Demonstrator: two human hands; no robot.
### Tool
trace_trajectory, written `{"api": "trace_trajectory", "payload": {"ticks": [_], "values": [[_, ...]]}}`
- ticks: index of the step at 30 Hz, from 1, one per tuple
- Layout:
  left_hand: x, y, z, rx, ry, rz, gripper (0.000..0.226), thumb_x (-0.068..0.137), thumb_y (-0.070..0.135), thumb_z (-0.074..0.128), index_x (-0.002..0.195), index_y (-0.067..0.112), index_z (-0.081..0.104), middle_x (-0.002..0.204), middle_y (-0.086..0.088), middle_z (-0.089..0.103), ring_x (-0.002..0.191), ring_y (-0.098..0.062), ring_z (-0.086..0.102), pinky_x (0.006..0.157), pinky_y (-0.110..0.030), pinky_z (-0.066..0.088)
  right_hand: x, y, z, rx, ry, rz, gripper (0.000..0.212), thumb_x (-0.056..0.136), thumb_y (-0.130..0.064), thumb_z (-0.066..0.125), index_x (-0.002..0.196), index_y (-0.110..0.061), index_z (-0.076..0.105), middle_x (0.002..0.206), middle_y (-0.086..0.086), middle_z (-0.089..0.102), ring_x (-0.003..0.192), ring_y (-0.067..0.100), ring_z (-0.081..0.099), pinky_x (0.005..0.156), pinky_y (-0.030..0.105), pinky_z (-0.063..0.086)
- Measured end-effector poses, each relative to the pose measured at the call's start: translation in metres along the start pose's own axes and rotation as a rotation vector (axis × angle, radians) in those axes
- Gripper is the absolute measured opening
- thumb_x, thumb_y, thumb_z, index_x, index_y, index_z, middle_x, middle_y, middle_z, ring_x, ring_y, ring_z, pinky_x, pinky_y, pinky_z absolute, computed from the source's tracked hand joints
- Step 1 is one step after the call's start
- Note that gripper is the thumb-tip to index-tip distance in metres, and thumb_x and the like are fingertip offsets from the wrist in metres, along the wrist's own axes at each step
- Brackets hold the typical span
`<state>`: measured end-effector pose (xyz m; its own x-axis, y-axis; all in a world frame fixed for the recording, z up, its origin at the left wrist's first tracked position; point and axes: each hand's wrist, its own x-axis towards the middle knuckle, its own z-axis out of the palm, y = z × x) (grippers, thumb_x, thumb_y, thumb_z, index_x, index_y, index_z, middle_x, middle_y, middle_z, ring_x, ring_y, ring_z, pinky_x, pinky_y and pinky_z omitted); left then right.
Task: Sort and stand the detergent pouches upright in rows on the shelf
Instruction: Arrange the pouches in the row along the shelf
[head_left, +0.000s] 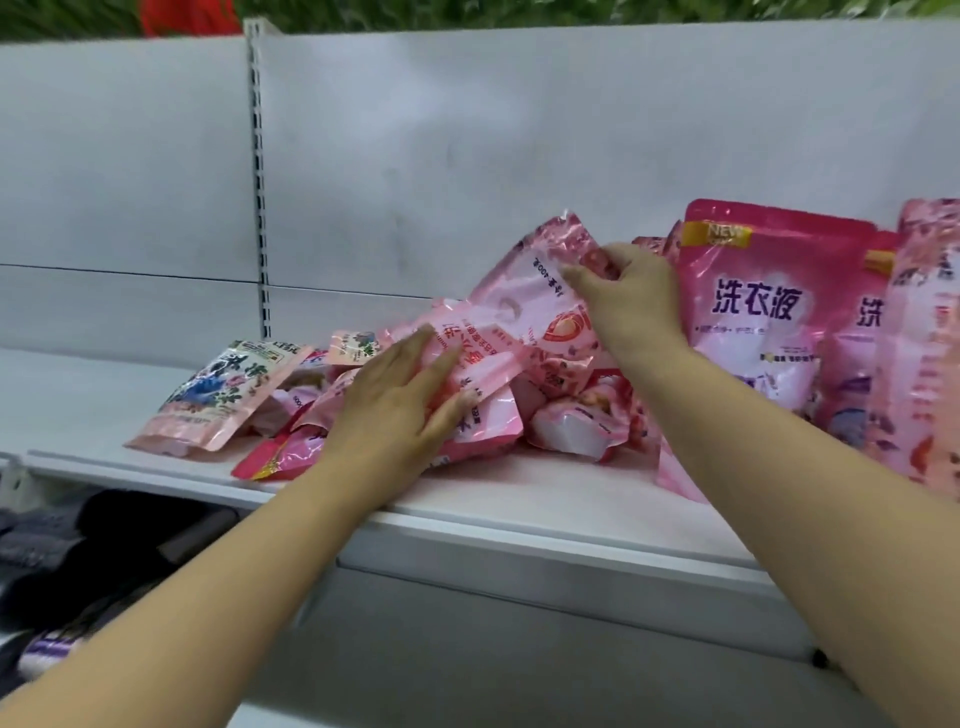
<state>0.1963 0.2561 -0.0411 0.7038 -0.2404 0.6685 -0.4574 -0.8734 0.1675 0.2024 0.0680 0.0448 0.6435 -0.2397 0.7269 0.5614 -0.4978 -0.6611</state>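
Pink detergent pouches (467, 395) lie in a loose heap mid-shelf. Right hand (631, 296) pinches the top edge of one pale pink pouch (535, 291), tilting it up off the heap. Left hand (395, 400) rests flat, fingers spread, on the heap. Upright pouches (758, 312) stand at right on the white shelf (519, 514).

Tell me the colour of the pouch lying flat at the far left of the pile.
Pale pink pouch with blue flowers; head view.
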Motion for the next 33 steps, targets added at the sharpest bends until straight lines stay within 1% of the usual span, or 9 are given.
{"api": "trace_trajectory", "payload": {"ticks": [6, 10, 14, 17, 19, 23, 26, 29, 33], "values": [[-0.002, 0.003, -0.004, -0.131, 0.088, -0.078, 0.08, 0.074, 0.07, 0.022, 0.124, 0.045, -0.036, 0.145, 0.008, -0.033, 0.134, -0.004, -0.025, 0.11, -0.027, -0.012, -0.014, -0.028, -0.019, 0.164, 0.119, -0.177, 0.036, 0.084, -0.022, 0.066, 0.056, -0.019, 0.044, 0.054, -0.007, 0.035, 0.056, 0.011, 0.031, 0.056, 0.025, 0.028], [-0.002, 0.031, -0.019, -0.55, 0.125, -0.284, 0.108, 0.076, 0.053, 0.058, 0.131, 0.043, -0.034, 0.157, -0.006, 0.003, 0.142, -0.026, 0.015, 0.111, -0.043, 0.02, -0.026, -0.028, -0.031, 0.338, 0.238, -0.141, 0.032, 0.083, -0.021, 0.067, 0.058, -0.018, 0.047, 0.056, -0.004, 0.038, 0.057, 0.012, 0.032, 0.055, 0.027, 0.031], [0.001, 0.062, -0.043, -1.372, 0.115, -0.434, 0.112, 0.053, 0.038, 0.068, 0.147, 0.033, 0.008, 0.132, -0.017, 0.052, 0.107, -0.029, 0.06, 0.088, -0.043, 0.048, -0.04, -0.024, -0.045, 0.454, 0.324, -0.094, 0.023, 0.082, -0.019, 0.068, 0.062, -0.016, 0.056, 0.056, -0.008, 0.043, 0.059, 0.02, 0.036, 0.056, 0.036, 0.038], [0.009, 0.06, -0.04, -1.607, 0.039, -0.542, 0.04, 0.068, 0.03, 0.068, 0.104, 0.015, 0.059, 0.087, -0.01, 0.071, 0.076, -0.027, 0.069, 0.075, -0.053, 0.054, -0.047, -0.015, -0.059, 0.485, 0.244, -0.051, 0.002, 0.076, -0.028, 0.071, 0.076, -0.028, 0.069, 0.084, -0.009, 0.067, 0.081, 0.013, 0.058, 0.075, 0.035, 0.05], [0.014, 0.058, -0.037, -1.614, 0.024, -0.592, 0.012, 0.073, 0.021, 0.069, 0.081, 0.016, 0.061, 0.068, -0.007, 0.072, 0.06, -0.023, 0.069, 0.058, -0.055, 0.054, -0.05, -0.004, -0.072, 0.379, 0.097, 0.075, 0.03, 0.069, -0.036, 0.072, 0.098, -0.04, 0.065, 0.116, -0.001, 0.062, 0.104, 0.017, 0.06, 0.088, 0.042, 0.051], [0.028, 0.052, -0.038, -1.474, 0.053, -0.481, 0.027, 0.058, 0.016, 0.072, 0.083, 0.011, 0.063, 0.064, -0.005, 0.072, 0.053, -0.018, 0.068, 0.045, -0.036, 0.056, -0.061, 0.004, -0.094, 0.394, -0.154, 0.382, 0.088, 0.056, -0.042, 0.073, 0.133, -0.017, 0.042, 0.097, 0.0, 0.057, 0.061, 0.006, 0.052, 0.054, 0.023, 0.042], [0.039, 0.058, -0.045, -1.343, 0.024, -0.385, 0.028, 0.06, 0.018, 0.073, 0.085, 0.01, 0.061, 0.061, -0.004, 0.07, 0.05, -0.018, 0.067, 0.042, -0.028, 0.054, -0.071, 0.019, -0.097, 0.349, -0.094, 0.41, 0.041, 0.068, -0.042, 0.066, 0.096, -0.013, 0.061, 0.081, 0.001, 0.066, 0.065, 0.012, 0.061, 0.064, 0.027, 0.048], [0.057, 0.064, -0.053, -1.087, 0.106, -0.301, 0.022, 0.072, 0.035, 0.069, 0.078, 0.014, 0.061, 0.057, -0.003, 0.066, 0.042, -0.012, 0.062, 0.036, -0.022, 0.049, -0.079, 0.03, -0.102, 0.301, -0.094, 0.396, 0.021, 0.074, -0.03, 0.065, 0.068, -0.011, 0.06, 0.051, 0.0, 0.06, 0.043, 0.01, 0.055, 0.046, 0.018, 0.046], [0.088, 0.073, -0.066, -0.665, 0.192, -0.067, 0.038, 0.072, 0.046, 0.066, 0.069, 0.009, 0.058, 0.058, -0.001, 0.051, 0.046, -0.013, 0.045, 0.041, -0.016, 0.037, -0.086, 0.032, -0.114, 0.108, -0.489, 0.398, 0.023, 0.067, -0.025, 0.068, 0.081, -0.007, 0.069, 0.072, 0.007, 0.072, 0.067, 0.015, 0.069, 0.066, 0.022, 0.056]]}}
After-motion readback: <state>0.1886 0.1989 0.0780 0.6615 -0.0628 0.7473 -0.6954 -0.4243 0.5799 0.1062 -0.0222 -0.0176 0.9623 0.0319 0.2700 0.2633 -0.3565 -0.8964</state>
